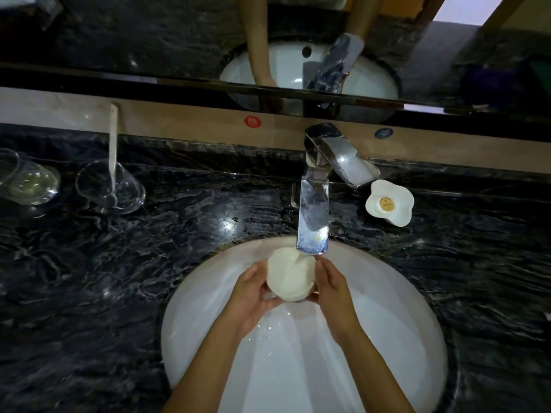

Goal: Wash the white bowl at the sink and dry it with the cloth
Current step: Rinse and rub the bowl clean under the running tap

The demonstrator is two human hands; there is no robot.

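The white bowl (290,274) is held over the white oval sink (402,338), right under the spout of the chrome faucet (314,225). Water runs from the spout into the bowl. My left hand (250,296) grips the bowl's left side and underside. My right hand (331,286) holds its right side, fingers against the rim. No cloth is in view.
Dark marble counter (119,278) surrounds the sink. Two clear glass vessels (110,189) (26,181) stand at the back left, one with a white stick in it. A white flower-shaped soap dish (390,202) sits right of the faucet. A mirror (179,40) runs along the back.
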